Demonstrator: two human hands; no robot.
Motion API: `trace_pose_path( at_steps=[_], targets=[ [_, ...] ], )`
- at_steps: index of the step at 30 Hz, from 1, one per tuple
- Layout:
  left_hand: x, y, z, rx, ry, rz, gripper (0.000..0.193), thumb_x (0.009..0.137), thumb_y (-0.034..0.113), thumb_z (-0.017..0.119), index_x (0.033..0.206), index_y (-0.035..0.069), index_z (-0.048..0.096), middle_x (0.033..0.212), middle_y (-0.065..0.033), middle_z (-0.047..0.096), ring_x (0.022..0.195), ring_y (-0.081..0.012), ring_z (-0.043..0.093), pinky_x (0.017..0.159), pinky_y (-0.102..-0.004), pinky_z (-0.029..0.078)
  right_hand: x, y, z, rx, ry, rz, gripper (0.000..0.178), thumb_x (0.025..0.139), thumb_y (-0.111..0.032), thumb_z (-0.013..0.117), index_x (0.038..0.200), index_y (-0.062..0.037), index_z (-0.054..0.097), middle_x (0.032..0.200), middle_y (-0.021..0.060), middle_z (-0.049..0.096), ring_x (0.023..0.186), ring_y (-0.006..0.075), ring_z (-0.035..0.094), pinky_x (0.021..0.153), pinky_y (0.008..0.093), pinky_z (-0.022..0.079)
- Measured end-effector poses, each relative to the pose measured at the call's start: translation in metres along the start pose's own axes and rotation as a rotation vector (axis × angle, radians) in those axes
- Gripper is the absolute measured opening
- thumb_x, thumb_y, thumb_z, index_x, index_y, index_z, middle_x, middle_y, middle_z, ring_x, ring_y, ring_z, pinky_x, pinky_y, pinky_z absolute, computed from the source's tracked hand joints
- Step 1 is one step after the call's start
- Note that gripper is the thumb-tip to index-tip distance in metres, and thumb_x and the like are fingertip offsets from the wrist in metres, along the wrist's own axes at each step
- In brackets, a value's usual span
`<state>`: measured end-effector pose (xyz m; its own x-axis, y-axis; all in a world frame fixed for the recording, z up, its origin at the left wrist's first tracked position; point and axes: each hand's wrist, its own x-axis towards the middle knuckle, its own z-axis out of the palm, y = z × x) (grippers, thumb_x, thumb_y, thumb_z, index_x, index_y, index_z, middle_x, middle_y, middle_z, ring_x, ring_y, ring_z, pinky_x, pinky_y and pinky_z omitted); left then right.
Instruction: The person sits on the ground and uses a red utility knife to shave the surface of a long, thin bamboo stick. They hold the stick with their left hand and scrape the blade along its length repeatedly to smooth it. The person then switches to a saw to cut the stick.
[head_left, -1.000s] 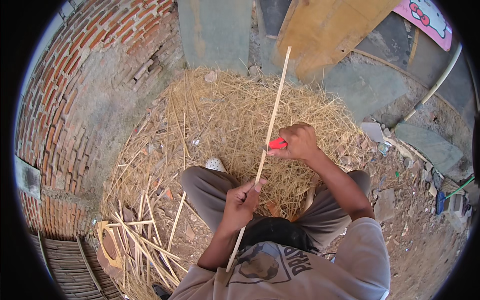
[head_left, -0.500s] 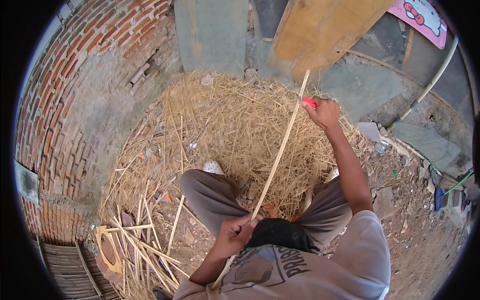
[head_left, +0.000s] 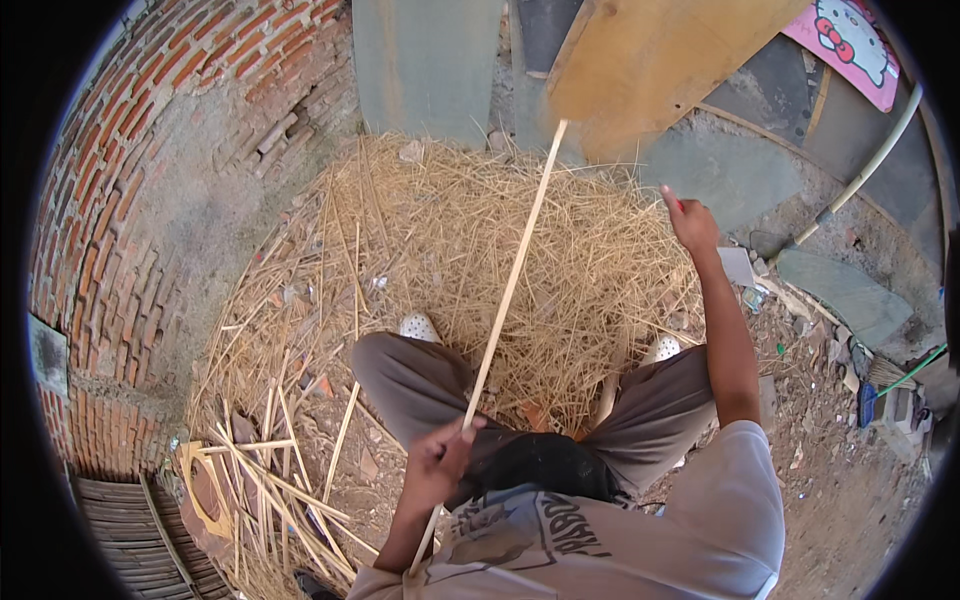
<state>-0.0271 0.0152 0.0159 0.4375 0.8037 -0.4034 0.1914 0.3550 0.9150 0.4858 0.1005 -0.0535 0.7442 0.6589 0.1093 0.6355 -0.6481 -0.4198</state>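
Observation:
A long, pale bamboo strip (head_left: pixel 516 270) slants from beside my left hip up past the straw, its far tip free in the air. My left hand (head_left: pixel 438 462) is closed around its lower part, in front of my lap. Off to the right of the strip and apart from it, my right hand (head_left: pixel 694 226) is closed with the thumb stretched out. A bit of red handle (head_left: pixel 680 205) shows in that fist, from a red-handled knife whose blade is hidden now.
Straw-like shavings (head_left: pixel 470 240) cover the ground before my crossed legs. Cut strips (head_left: pixel 285 490) lie in a heap at lower left. A brick wall (head_left: pixel 110 240) rises on the left; grey panels (head_left: pixel 425 70) and a wooden board (head_left: pixel 640 70) lean at the back.
My right hand has moved right and slightly toward me, taking the red-handled knife away from the strip. The strip's far tip has swung left, and my left hand has shifted slightly left.

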Motion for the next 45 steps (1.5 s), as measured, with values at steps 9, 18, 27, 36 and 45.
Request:
trace_pose_path(
  at_steps=[9,18,27,36,45],
  targets=[
    [0.074,0.023,0.041,-0.171,-0.089,0.262,0.028,0.100,0.012,0.052,0.123,0.000,0.059,0.059,0.0088,0.041,0.048,0.0010,0.032,0.043,-0.0192,0.023,-0.171,-0.122,0.006,0.413,-0.110,-0.933,0.056,0.078,-0.063,0.063,0.066,-0.0090,0.061,0.051,0.0093,0.053,0.048,0.0292,0.056,0.046,0.0395,0.043],
    [0.070,0.029,0.055,-0.192,-0.152,0.179,0.031,0.101,0.016,0.048,0.126,0.000,0.057,0.052,0.0062,0.040,0.042,-0.0012,0.032,0.040,-0.0200,0.026,-0.158,-0.123,0.008,0.365,0.014,-0.921,0.058,0.068,-0.067,0.071,0.057,-0.0117,0.057,0.049,0.0050,0.054,0.042,0.0255,0.055,0.043,0.0360,0.043],
    [0.067,0.035,0.058,-0.030,-0.099,0.238,0.029,0.099,0.006,0.049,0.126,0.000,0.058,0.061,0.0105,0.041,0.052,0.0020,0.030,0.046,-0.0178,0.023,-0.156,-0.121,0.005,0.325,0.046,-0.981,0.060,0.072,-0.066,0.067,0.059,-0.0093,0.055,0.049,0.0070,0.050,0.045,0.0271,0.055,0.046,0.0378,0.043],
    [0.062,0.031,0.059,0.052,-0.074,0.301,0.027,0.096,0.001,0.052,0.121,-0.003,0.061,0.070,0.0089,0.044,0.063,0.0011,0.035,0.052,-0.0171,0.026,-0.145,-0.120,0.005,0.256,0.108,-0.901,0.064,0.073,-0.071,0.063,0.055,-0.0102,0.053,0.046,0.0067,0.049,0.041,0.0269,0.053,0.042,0.0375,0.041],
    [0.058,0.028,0.058,0.202,-0.075,0.359,0.026,0.095,0.001,0.053,0.120,-0.001,0.061,0.065,0.0071,0.042,0.059,0.0004,0.034,0.050,-0.0186,0.027,-0.141,-0.114,0.004,0.282,0.201,-1.013,0.063,0.073,-0.070,0.064,0.057,-0.0101,0.055,0.049,0.0055,0.050,0.043,0.0262,0.053,0.043,0.0377,0.041]
  ],
)
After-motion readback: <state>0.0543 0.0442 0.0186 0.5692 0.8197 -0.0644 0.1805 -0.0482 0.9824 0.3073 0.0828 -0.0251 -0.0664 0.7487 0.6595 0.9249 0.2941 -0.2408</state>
